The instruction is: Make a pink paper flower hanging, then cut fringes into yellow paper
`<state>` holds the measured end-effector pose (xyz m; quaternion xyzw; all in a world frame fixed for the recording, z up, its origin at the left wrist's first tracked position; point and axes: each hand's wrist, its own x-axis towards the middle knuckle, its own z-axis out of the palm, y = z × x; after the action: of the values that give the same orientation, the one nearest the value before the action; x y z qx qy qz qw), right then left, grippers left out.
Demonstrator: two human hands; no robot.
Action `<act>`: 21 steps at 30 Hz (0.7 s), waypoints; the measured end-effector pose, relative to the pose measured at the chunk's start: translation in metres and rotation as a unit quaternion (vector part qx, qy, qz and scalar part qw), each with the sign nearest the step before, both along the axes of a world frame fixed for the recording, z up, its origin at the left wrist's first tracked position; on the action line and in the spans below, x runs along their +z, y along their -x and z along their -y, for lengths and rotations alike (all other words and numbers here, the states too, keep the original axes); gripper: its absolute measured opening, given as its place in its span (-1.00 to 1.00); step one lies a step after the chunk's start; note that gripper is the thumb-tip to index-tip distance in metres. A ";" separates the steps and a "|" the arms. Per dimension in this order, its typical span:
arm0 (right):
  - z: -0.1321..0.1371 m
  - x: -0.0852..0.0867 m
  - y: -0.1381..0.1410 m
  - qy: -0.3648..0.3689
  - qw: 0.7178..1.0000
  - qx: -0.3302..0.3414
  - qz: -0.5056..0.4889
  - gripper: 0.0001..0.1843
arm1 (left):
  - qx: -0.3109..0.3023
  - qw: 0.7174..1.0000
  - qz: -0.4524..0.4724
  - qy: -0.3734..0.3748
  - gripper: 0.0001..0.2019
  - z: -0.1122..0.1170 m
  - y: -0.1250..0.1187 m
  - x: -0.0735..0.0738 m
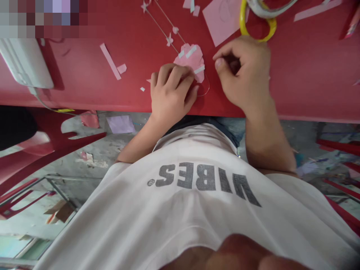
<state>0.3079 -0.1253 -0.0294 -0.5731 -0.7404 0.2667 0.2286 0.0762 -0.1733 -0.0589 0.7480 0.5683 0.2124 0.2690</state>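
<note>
A pink paper cutout [189, 59] with white tape strips lies on the red table [84, 90] near its front edge. My left hand [171, 92] rests curled on the table, fingertips pressing the cutout's lower edge. My right hand [243, 71] sits just right of the cutout, fingers curled into a pinch; what it pinches is too small to make out. A thin thread [165, 28] with small pink pieces runs from the cutout toward the far side.
Yellow-handled scissors [257, 22] and a pink paper sheet [222, 18] lie beyond my right hand. Pink paper strips [110, 62] lie at left, a white device [25, 62] at far left. Red chairs [42, 146] and paper scraps sit on the floor below.
</note>
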 end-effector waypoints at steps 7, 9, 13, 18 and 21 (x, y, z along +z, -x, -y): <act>0.019 -0.011 -0.001 -0.033 0.997 0.042 0.048 -0.76 | 0.024 0.998 0.052 -0.031 -0.71 0.000 0.002 -0.016; 0.018 -0.007 0.001 -0.025 0.996 0.063 0.063 -0.75 | 0.022 0.997 0.061 -0.040 -0.69 -0.001 0.005 -0.021; 0.017 -0.002 0.003 -0.020 0.994 0.076 0.082 -0.75 | 0.017 0.994 0.071 -0.080 -0.66 -0.002 0.010 -0.030; 0.017 -0.005 0.002 -0.035 0.992 0.076 0.089 -0.67 | 0.024 0.992 0.074 -0.095 -0.67 -0.002 0.010 -0.034; 0.015 -0.004 0.003 -0.035 0.993 0.071 0.085 -0.61 | 0.024 0.993 0.067 -0.096 -0.69 -0.001 0.011 -0.036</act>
<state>0.3045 -0.1407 -0.0333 -0.5318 -0.8047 0.2063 0.1649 0.0654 -0.1719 -0.0947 0.7405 0.5440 0.3221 0.2279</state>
